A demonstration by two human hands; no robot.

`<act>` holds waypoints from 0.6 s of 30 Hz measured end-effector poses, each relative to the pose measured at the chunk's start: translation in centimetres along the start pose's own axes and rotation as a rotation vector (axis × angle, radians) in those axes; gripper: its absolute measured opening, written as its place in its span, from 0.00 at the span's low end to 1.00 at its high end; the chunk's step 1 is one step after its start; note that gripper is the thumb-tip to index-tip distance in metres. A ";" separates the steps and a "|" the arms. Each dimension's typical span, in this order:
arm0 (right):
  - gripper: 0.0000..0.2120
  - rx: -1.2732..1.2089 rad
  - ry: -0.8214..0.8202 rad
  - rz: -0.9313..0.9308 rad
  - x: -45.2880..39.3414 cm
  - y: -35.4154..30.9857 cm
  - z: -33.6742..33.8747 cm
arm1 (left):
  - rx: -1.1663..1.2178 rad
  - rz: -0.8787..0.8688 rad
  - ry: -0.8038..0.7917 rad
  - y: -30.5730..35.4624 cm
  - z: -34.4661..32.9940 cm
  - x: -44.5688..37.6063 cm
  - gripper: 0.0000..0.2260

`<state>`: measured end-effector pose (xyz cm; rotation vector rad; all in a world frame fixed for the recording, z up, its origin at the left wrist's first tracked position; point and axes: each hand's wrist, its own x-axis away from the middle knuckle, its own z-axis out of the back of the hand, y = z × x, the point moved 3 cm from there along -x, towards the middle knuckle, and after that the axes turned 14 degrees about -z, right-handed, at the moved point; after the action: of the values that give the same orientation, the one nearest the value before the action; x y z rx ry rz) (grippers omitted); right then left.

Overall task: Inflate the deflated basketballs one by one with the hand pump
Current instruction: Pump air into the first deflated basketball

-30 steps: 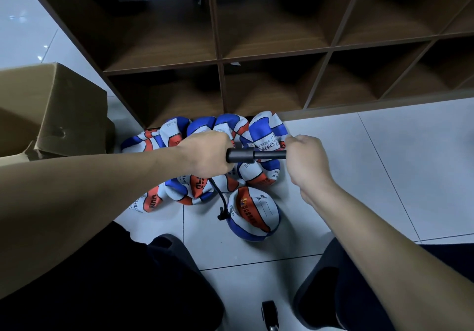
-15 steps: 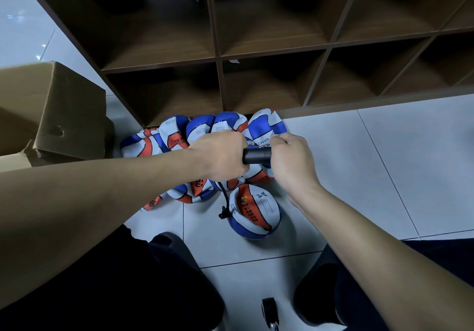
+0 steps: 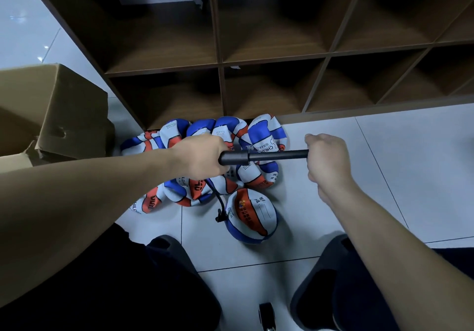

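Blue-white-orange ball (image 3: pixel 252 216) on the floor tiles between the knees, hose (image 3: pixel 216 200) plugged in; left hand (image 3: pixel 202 159) clenched round hand pump (image 3: pixel 234 157) barrel, right hand (image 3: pixel 327 160) grasping the drawn-out handle; pumping mid-stroke, push-in likely next; flat balls (image 3: pixel 205 151) heaped beyond.
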<state>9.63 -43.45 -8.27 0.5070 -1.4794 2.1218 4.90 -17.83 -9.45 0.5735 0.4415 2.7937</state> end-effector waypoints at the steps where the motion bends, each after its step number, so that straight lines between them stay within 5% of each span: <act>1: 0.17 -0.002 -0.002 -0.001 0.2 0.3 -0.3 | -0.019 -0.002 0.003 0.3 -0.1 0.0 0.12; 18: 0.19 0.051 0.023 0.203 3.1 1.1 -3.5 | -0.110 -0.048 0.028 4.1 1.1 -0.4 0.09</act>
<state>6.40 -39.91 -8.55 0.3626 -1.5238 2.3182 4.99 -21.49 -7.18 0.4929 0.3003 2.7626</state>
